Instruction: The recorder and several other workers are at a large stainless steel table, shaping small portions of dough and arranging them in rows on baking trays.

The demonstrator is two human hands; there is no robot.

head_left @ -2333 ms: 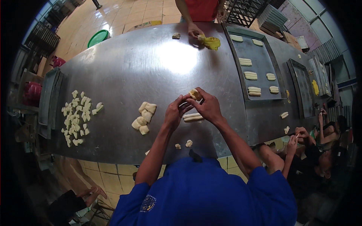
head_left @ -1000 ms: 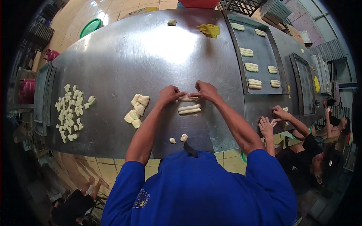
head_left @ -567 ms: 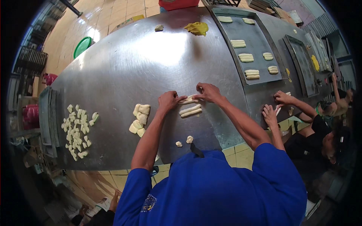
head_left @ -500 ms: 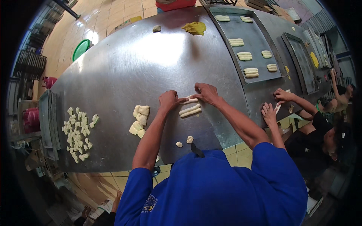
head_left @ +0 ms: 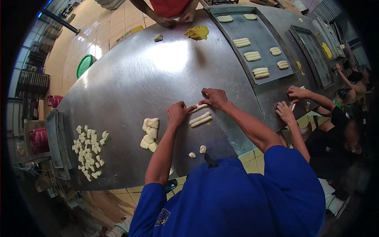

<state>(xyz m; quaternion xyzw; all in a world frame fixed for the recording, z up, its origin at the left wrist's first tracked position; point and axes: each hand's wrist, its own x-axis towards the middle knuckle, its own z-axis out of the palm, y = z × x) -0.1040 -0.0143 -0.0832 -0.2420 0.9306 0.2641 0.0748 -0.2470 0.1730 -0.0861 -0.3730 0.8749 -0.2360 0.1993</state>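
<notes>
Between the worktop's near & far edges, approx. mid-length, a pale dough strip lies slightly slanted, w/ the L hand at its L end & the R hand at its R end. Fingers of both are curled, thumbs pointing inward & touching dough; can't tell if they pinch it or just press it.

Just beside it, on the near-edge side, two dough rolls lie lengthwise, touching each other. Closer to the near edge: two small dough scraps, apart. L of the L forearm, a cluster of folded dough pcs; farther toward the worktop's L edge, a loose spread of small cut pcs. Stacked metal trays are at that edge.

Far edge: a yellow lump & a small greyish lump, apart; a person in red has both hands there, contents too small to tell. R of that, a lg. metal tray w/ seven roll sets. Nr the R part of the near edge, a co-worker's hands touch a thin dough pc.
</notes>
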